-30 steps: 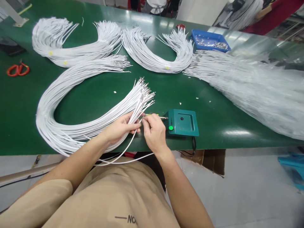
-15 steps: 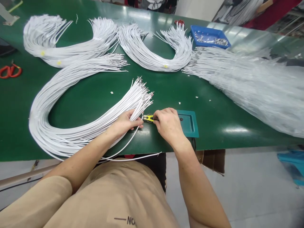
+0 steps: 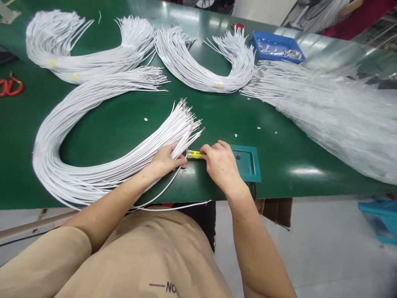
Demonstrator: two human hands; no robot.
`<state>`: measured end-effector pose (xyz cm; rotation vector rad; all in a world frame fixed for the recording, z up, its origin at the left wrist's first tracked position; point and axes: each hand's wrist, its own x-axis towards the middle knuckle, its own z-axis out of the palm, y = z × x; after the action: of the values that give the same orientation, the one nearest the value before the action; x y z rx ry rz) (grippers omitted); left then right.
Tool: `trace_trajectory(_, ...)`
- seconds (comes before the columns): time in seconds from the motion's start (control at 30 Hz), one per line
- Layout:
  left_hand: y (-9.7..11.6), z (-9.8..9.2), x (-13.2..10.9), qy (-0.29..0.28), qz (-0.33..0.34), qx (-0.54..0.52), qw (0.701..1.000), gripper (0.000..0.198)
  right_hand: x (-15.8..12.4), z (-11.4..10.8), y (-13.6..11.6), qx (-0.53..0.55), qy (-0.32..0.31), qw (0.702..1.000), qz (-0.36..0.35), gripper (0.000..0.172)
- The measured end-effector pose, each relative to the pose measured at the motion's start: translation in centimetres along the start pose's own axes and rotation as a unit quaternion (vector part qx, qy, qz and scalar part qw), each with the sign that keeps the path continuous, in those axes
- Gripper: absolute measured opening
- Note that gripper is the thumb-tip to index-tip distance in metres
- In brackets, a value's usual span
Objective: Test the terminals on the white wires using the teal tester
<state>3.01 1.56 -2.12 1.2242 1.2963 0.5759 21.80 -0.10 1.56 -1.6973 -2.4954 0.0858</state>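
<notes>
My left hand (image 3: 169,160) is closed around the near end of a curved bundle of white wires (image 3: 136,159). Thumb and fingertips pinch close to one looped wire, whose tip lies by the snips. A pair of small yellow-handled snips (image 3: 196,154) is gripped in my right hand (image 3: 221,161), jaws pointing left at my left fingertips. The right fingers hide the rear of the handles. Whether the jaws touch a wire, I cannot tell. Metal-tipped ends of the bundle fan out beyond my left hand. One stray wire (image 3: 186,205) hangs along the table's front edge.
A teal tray (image 3: 256,165) lies right of my right hand. Farther back are more wire bundles (image 3: 198,78), a blue bin (image 3: 279,58) of small metal parts and a plastic-covered wire pile (image 3: 335,111). Red-handled scissors (image 3: 12,87) lie at left on the green table (image 3: 102,136).
The snips' yellow handles, spread apart before, now look squeezed together in my right hand. Both hands stay in nearly the same place. The view has shifted slightly.
</notes>
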Motion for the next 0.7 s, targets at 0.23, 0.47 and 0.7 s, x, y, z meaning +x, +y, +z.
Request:
trace_trajectory(0.23,-0.2,-0.4,0.0,-0.028,-0.008,-0.068,0.997,0.043,-0.9,-0.6,-2.7,0.059,0.12,0.991,0.032,0.022)
trace_trajectory(0.47,-0.2,-1.5,-1.0,-0.011,0.01,-0.136,0.991,0.048,-3.0,1.4,-8.7,0.085,0.078,0.983,-0.145,0.021)
trace_trajectory(0.7,0.0,-2.2,-2.7,-0.04,-0.029,-0.227,0.973,0.033,-4.0,2.1,-11.4,0.038,0.047,0.986,-0.152,0.016)
